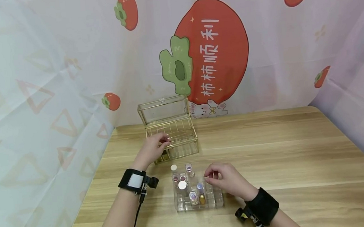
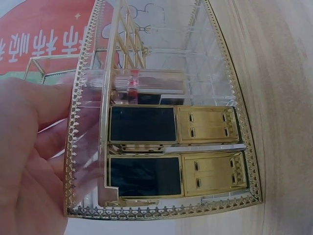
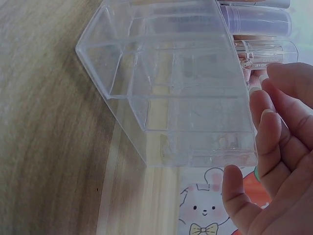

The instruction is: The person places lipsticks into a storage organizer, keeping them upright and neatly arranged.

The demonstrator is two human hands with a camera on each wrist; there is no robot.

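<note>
My left hand reaches over a gold-framed glass box with its lid raised. Its fingertips pinch the top of a clear lipstick tube with a red band, which stands partly inside the box and is seen through the glass. Beside that tube, black-and-gold lipsticks occupy the near compartments. My right hand is at the top corner of a clear acrylic organizer, fingers loosely bent near the rim and thumb by the side wall; whether they touch is hard to tell. Lipstick tubes stand in the organizer.
A wooden table extends to the right of both hands. Behind it hangs a printed cloth, close to the box's raised lid. Round white-topped tubes and a gold-topped tube rise from the organizer.
</note>
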